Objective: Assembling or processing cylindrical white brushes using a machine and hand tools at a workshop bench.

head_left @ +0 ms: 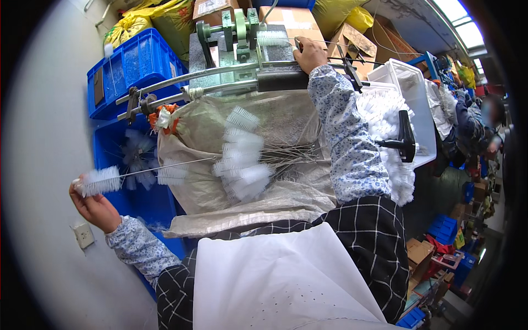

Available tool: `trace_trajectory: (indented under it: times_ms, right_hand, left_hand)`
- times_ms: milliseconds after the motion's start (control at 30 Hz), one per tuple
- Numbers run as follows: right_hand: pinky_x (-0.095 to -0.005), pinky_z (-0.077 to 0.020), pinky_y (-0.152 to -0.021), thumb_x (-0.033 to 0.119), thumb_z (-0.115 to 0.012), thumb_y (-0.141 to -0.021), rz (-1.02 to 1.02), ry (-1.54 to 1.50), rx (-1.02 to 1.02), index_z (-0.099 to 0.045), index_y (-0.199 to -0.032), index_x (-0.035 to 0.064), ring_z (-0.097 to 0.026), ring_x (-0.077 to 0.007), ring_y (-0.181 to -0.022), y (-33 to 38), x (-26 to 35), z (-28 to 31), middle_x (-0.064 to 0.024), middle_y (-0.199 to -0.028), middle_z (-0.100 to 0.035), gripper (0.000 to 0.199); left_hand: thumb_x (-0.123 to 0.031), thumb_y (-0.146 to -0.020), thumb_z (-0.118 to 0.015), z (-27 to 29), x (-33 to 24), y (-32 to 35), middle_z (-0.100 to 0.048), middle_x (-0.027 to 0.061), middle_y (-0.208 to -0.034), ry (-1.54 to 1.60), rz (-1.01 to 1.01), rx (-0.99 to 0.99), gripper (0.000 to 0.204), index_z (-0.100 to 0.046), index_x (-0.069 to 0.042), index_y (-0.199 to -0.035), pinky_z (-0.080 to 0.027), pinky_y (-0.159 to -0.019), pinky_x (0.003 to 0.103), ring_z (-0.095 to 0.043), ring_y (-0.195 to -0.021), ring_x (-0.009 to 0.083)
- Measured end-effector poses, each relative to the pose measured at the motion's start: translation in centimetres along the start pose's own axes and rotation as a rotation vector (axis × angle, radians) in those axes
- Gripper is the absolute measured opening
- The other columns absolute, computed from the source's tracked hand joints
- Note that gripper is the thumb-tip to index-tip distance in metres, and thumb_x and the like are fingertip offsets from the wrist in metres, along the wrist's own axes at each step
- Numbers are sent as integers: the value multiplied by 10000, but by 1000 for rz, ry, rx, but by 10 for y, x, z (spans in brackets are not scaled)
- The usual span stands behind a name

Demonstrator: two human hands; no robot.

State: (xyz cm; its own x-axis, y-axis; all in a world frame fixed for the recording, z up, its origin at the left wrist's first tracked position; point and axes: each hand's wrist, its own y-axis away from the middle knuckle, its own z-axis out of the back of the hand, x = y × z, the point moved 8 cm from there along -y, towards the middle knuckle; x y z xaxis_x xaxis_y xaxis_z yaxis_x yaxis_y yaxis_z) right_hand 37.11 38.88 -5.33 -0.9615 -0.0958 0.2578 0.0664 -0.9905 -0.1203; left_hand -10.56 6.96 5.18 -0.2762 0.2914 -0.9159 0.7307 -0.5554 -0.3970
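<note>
At the far left, my left hand (96, 206) pinches a white bottle brush (102, 181) by its bristle head, and the long wire stem points right across the sacking. My right hand (311, 54) is at the green machine (241, 36), its fingers curled by a small dark part that I cannot make out. Just left of those fingers, another bottle brush (272, 38) sits at the machine, a thin wire running right from it past the hand. Between my arms lies a pile of white brushes (242, 159), stems to the right, on a sackcloth (192, 187).
Metal rails (198, 77) cross in front of the machine. Blue crates (135, 69) stand at left, with loose brushes in the lower one. A white bin (421, 110) at right holds white bristle pieces, with a black handle (406, 136) beside them. Another person (473, 118) is far right.
</note>
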Motion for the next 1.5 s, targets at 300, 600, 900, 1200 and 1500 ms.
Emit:
trace_trajectory:
  times_ms: [300, 600, 900, 1200, 1500]
  right_hand:
    - [-364, -410, -762, 179, -519, -722, 144, -125, -134, -527, -1002, 24, -526, -300, -855, 4, 53, -7, -153, -916, -547, 320]
    - [-417, -396, -759, 167, -506, -734, 82, -99, -24, -510, -945, 48, -519, -292, -894, 8, 113, -20, -124, -946, -533, 243]
    - [-390, -388, -781, 251, -508, -756, 80, -21, -14, -518, -1051, 98, -533, -255, -897, 5, 43, -3, -91, -984, -551, 332]
    - [-422, -328, -857, 358, -388, -812, 27, 272, -9, -500, -1065, 230, -430, -278, -1035, -44, -38, 8, -59, -1132, -477, 305]
    - [-339, -436, -659, 116, -419, -801, 441, -24, -183, -521, -929, 195, -554, -263, -750, -37, -40, 19, -100, -830, -566, 182]
  left_hand:
    - [-98, -825, -422, -3, -9, 8, -504, 98, -941, -27, -22, 13, 195, -455, -11, -997, -430, -783, 279, -506, -897, 178]
    - [-88, -810, -442, -45, -5, 13, -507, 100, -933, 52, 7, 41, 190, -465, -15, -984, -437, -774, 277, -512, -883, 178]
    - [-84, -810, -437, -14, -9, 12, -498, 96, -921, 19, -7, -59, 179, -464, -10, -971, -426, -790, 285, -506, -886, 179]
    - [-93, -816, -462, -84, 38, 22, -517, 67, -922, 344, 234, 55, 156, -485, -28, -955, -433, -753, 261, -514, -858, 152]
    - [-97, -841, -433, -163, 34, 82, -522, 37, -928, 555, 447, 391, 151, -465, -38, -977, -427, -733, 205, -508, -815, 84]
